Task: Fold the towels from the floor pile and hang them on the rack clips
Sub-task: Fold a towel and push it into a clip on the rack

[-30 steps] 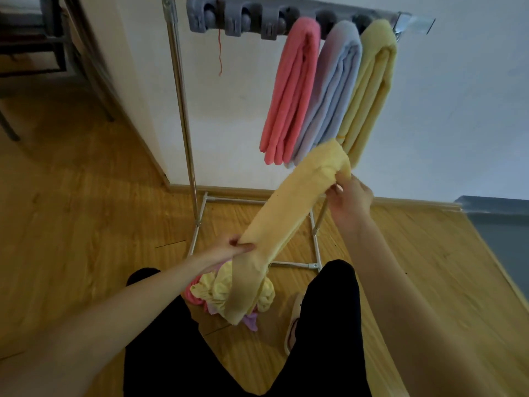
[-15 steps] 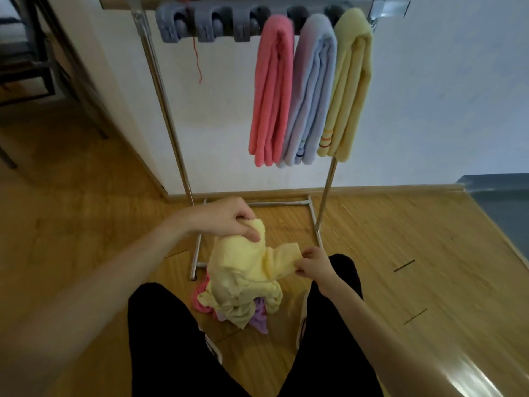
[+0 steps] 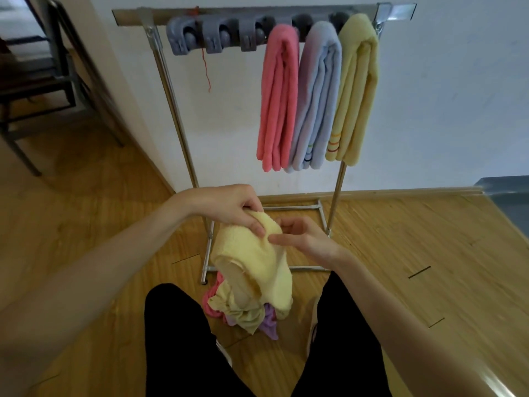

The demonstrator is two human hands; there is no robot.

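head cam | looks forward-down | hands [image 3: 266, 224] near | rack [image 3: 177, 116] beyond

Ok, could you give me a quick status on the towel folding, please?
Left hand and right hand pinching yellow towel above floor pile. Three rack clips free. Nothing blocking.

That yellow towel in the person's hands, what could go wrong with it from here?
The yellow towel is bunched, pinched only at its top by the left hand and right hand, so the fold may come out crooked. Its lower end droops into the floor pile and could drag other towels up. The free grey clips sit beside the pink towel, which could be knocked.
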